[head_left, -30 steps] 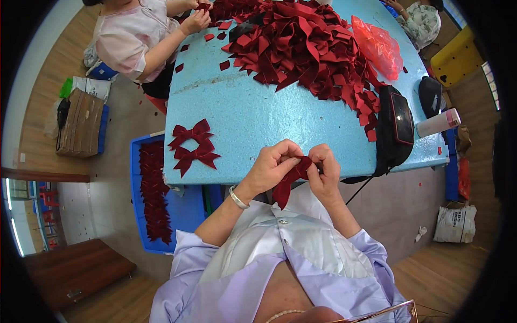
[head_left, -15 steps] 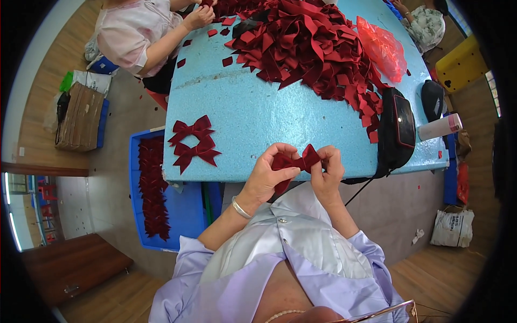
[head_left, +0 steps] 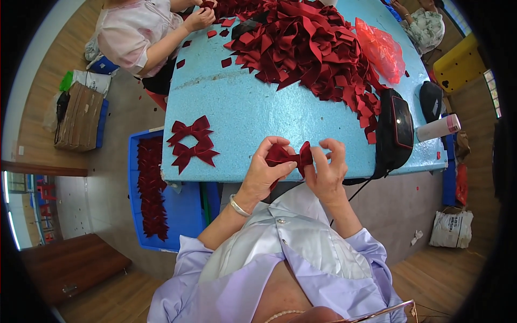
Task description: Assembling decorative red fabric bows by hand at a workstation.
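A dark red velvet bow [head_left: 289, 155] is held up over the near edge of the table. My left hand [head_left: 267, 171] pinches its left loop and middle, the thumb lying across the front. A ribbon tail hangs below, partly behind the fingers. My right hand [head_left: 326, 168] is at the right loop, thumb and index finger at its edge and the other fingers raised and curled. To the left on the tabletop lie two finished-looking bows, an upper bow [head_left: 192, 129] and a lower bow [head_left: 195, 153], touching each other.
A large heap of red ribbon pieces [head_left: 307, 48] covers the far side of the blue table [head_left: 242, 118]. At right are a black bag [head_left: 396, 129], a pink bottle [head_left: 437, 128] and a red plastic bag [head_left: 381, 51]. Rows of bows fill part of a blue bin [head_left: 186, 215]. A co-worker [head_left: 137, 40] handles ribbon at far left.
My right hand has shifted its grip along the bow's right loop, its fingers spreading and rising. The bow has moved slightly left and turned a little in my left hand.
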A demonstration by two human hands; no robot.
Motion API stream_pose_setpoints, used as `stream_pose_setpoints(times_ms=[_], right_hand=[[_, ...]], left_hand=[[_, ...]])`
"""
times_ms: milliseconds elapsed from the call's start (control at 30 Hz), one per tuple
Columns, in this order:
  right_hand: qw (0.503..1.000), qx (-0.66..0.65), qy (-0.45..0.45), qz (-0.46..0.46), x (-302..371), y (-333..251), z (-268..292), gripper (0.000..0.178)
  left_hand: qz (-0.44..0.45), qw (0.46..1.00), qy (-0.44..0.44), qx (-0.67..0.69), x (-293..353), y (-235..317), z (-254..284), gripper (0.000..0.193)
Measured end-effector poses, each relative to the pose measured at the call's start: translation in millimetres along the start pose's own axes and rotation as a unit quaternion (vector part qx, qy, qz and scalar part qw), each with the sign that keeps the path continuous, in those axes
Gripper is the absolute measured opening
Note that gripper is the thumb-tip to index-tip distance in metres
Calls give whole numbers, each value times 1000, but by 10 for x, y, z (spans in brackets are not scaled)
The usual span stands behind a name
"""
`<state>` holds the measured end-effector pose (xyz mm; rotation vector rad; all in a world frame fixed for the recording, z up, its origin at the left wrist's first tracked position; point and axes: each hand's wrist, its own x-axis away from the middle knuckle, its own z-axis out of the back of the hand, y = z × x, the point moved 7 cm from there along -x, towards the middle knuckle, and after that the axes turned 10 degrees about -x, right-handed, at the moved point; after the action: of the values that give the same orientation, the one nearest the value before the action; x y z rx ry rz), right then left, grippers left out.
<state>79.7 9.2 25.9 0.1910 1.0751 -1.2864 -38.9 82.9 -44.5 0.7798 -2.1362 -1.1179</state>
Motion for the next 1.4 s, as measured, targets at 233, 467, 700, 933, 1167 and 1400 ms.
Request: stream_pose_setpoints(times_ms=[233, 467, 700, 933, 1167, 1400], right_hand=[[998, -49, -29, 33, 69, 14, -74, 43], [999, -39, -35, 6, 44, -19, -53, 38], [999, 3, -46, 15, -2, -20, -7, 34], [997, 41, -64, -27, 87, 100, -37, 29], [1000, 18, -15, -14, -97, 4, 41, 18], [989, 53, -72, -120, 184, 139, -106, 21]], left_hand=[[29, 994, -69, 78, -8, -43, -76, 30], [28, 993, -58, 101, -15, -146, -153, 26], [-6, 1000, -15, 17, -21, -78, -157, 25], [1, 999, -37, -8, -15, -134, -159, 21], [0, 999, -27, -25, -9, -123, -114, 17], [-6, 999, -28, -36, -21, -187, -69, 18]])
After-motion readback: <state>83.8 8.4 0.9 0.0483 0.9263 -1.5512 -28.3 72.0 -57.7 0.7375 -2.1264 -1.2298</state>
